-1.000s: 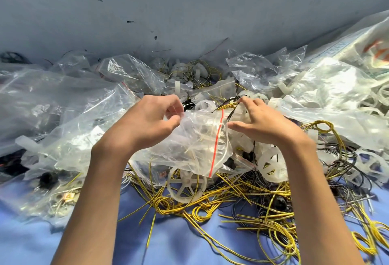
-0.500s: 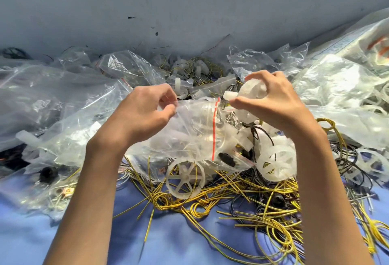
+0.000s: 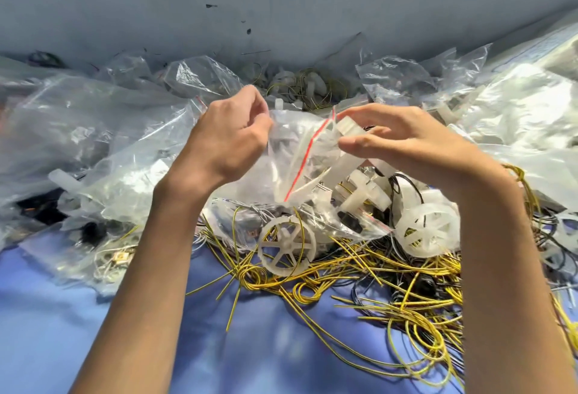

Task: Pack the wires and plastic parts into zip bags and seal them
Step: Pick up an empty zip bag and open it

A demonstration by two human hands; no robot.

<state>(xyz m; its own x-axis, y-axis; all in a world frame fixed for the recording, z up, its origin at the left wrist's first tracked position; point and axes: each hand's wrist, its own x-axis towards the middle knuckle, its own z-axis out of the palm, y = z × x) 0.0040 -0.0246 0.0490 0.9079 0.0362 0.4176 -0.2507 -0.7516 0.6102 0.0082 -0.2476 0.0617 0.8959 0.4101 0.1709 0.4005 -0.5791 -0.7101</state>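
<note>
— Nearest the camera, what lies on the blue cloth?

— Two bare forearms rise over it from the bottom edge. Beyond them is a tangle of yellow wires. A white spoked wheel lies on the wires, and a second wheel sits below the right wrist.

— And the zip bag?

— The clear zip bag with the red strip is held up above the wires, between the two hands, its mouth turned toward the right one.

— How do the fingers meet it?

— The left hand shows its back, fingers curled, pinching the bag's edge on the side away from the red strip. The right hand reaches in level, fingers stretched nearly straight and close together, thumb held apart beneath them. A white plastic part lies at the bag's mouth, right at those fingertips.

— Is the right hand gripping it?

— I cannot tell; the part's lower end runs behind the thumb.

— Anything else unclear?

— The left fingertips are hidden behind the hand and the film. Inside the bag only pale shapes show through the crumpled plastic. Farther back, a heap of clear bags stretches across to the grey wall, cut off at both sides.
</note>
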